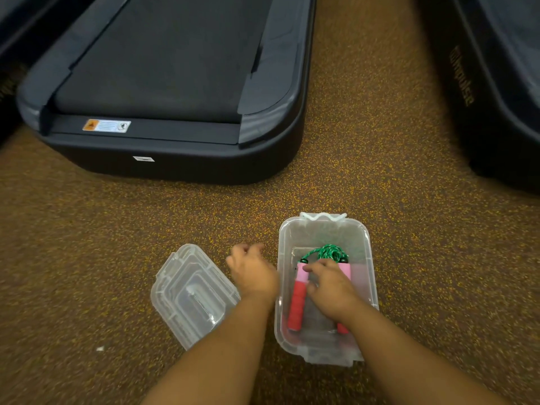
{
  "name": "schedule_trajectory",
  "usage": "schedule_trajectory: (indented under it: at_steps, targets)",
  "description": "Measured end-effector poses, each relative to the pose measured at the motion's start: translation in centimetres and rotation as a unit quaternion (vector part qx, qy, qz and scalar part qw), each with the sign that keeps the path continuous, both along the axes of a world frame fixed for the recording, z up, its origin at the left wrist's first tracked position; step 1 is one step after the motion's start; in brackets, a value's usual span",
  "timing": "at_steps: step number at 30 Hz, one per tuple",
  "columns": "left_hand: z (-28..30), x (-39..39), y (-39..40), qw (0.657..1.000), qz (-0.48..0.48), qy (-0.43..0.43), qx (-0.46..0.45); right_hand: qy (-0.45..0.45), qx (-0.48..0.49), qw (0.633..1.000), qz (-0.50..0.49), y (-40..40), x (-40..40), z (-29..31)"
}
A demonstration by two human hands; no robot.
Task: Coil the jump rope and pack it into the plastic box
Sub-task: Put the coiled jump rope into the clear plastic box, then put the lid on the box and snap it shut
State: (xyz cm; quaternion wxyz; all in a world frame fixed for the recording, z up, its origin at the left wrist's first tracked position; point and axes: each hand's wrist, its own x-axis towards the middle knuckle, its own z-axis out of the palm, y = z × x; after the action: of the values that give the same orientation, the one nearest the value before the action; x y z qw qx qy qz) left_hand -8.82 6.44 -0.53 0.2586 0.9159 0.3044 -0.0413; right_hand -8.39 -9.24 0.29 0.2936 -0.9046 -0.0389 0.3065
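Person, head view: two bare forearms, no sleeves in view. Left hand (253,273) and right hand (330,286) bare: no gloves, rings, watch or wristband visible. Left hand's fingers blurred; nails not discernible.

Warning sticker (106,125) on treadmill (163,83): text unreadable.

The floor (87,244) is dark rubber flecked all over with yellow and orange. A black treadmill (163,83) stands on it at upper left, rear end toward the camera, with a warning sticker (106,126) on its end rail. Another dark machine (496,83) runs along the right edge, bearing blurred gold lettering.
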Motion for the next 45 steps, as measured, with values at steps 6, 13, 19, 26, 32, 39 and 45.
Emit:
schedule_trajectory:
  at_steps: [6,13,19,26,32,39,45]
  targets:
    - [-1.1,-1.4,3.3,0.964,0.087,0.247,-0.050,-0.011,0.025,1.000,0.009,-0.1,-0.8,0.8]
    - [-2.3,-1.5,4.7,0.939,0.040,0.339,-0.048,-0.017,0.042,0.999,-0.004,-0.8,-1.5,1.4]
    - [-2.1,-1.2,5.3,0.954,0.038,0.297,-0.002,-0.014,0.062,0.998,-0.016,-1.3,-2.1,2.1]
    - [2.0,0.1,7.0,0.982,0.138,0.120,-0.045,-0.003,0.069,0.996,-0.047,-2.0,-2.7,4.1]
    - [6.8,0.2,6.3,0.963,0.196,-0.110,-0.148,0.023,0.055,0.998,-0.030,-2.7,-3.9,5.8]
    - [12.6,0.7,4.1,0.911,0.134,-0.293,-0.259,0.038,0.089,0.994,-0.055,-1.5,-6.2,6.1]
    - [15.2,0.6,2.9,0.847,0.066,-0.319,-0.420,0.095,0.300,0.910,-0.272,-2.0,-4.6,7.1]
